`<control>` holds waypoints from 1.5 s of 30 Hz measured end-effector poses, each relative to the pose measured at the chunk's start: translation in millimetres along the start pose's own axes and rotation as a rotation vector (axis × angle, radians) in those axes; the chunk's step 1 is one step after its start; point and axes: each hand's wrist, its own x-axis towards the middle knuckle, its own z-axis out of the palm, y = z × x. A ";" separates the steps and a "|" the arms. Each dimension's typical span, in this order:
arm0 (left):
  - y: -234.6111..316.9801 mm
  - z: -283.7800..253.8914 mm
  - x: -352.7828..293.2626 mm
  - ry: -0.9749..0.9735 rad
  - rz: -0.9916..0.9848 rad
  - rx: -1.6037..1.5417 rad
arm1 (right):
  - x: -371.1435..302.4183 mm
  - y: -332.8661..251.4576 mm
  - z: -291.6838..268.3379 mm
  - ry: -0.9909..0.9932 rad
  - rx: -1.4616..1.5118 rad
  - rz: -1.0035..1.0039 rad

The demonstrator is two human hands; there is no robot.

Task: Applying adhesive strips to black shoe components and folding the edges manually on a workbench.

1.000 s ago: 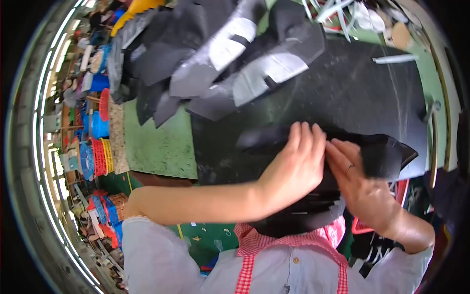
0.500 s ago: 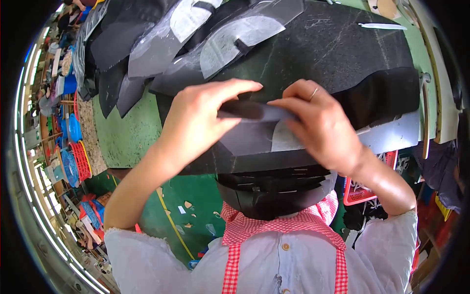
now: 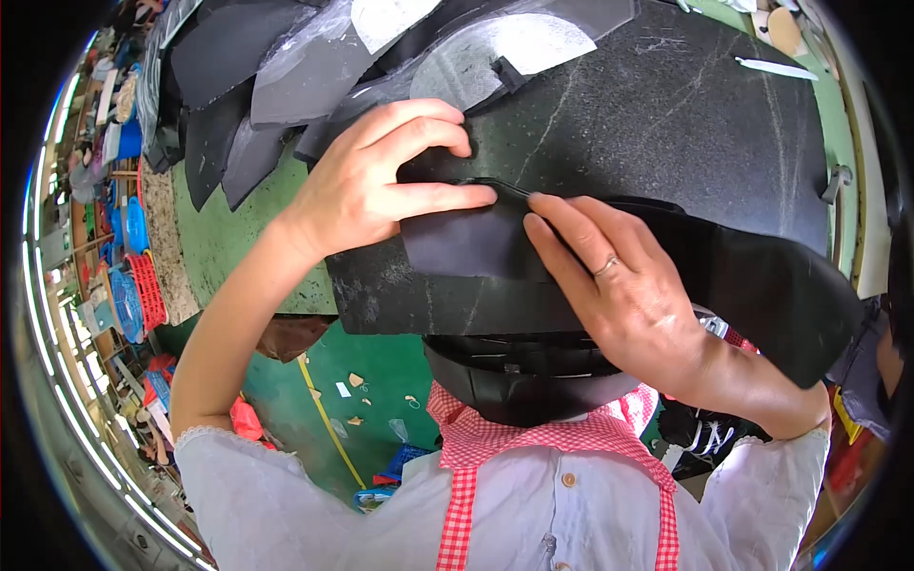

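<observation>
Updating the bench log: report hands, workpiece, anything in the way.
Left hand open, thumb over black piece. Right hand fingertips at its far edge. Black piece on dark mat. Heaped pieces beyond left hand, apparently not blocking.

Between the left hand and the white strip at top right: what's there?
Head view: just the scuffed black board, crossed by pale lines, between left hand and white strip.

Dark grey panel [image 3: 466,246] flat on black board [image 3: 647,114], near front edge. Long black flexible piece [image 3: 785,295] meets it, right end sticking out past board. Joined or loose: can't tell.
</observation>
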 end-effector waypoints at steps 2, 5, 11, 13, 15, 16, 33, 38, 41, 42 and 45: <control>0.1 -12.5 -6.1 -0.001 -0.052 0.069 | 6.4 -4.7 4.6 -0.025 -0.017 -0.030; 21.3 -7.0 -9.5 0.099 -0.155 -0.108 | 22.8 -16.0 19.3 -0.030 0.000 -0.058; 88.3 5.1 -43.6 -0.321 -0.396 -0.092 | -18.4 5.5 -44.6 -0.177 0.115 0.138; 98.8 9.2 -20.7 -0.274 -0.402 -0.167 | -30.1 10.0 -61.9 -0.241 0.065 0.198; 116.4 32.4 13.8 -0.172 -0.343 -0.363 | -27.0 17.7 -67.3 -0.261 0.106 0.178; 124.3 44.3 28.9 -0.136 -0.306 -0.368 | -24.9 25.3 -68.7 -0.279 0.164 0.151; 116.5 90.1 141.7 0.204 -0.526 -0.513 | -71.4 114.6 -124.0 -0.169 0.318 0.588; 113.9 85.5 142.8 0.149 -0.499 -0.536 | -88.9 123.5 -104.3 -0.093 0.378 0.591; 114.3 80.4 144.4 0.105 -0.445 -0.477 | -97.9 127.8 -90.0 0.057 0.315 0.418; 114.2 79.8 144.6 0.078 -0.405 -0.432 | -101.4 126.9 -87.5 0.041 0.334 0.427; 126.1 79.1 145.2 0.002 -0.349 -0.242 | -112.6 124.9 -81.1 0.084 0.059 0.207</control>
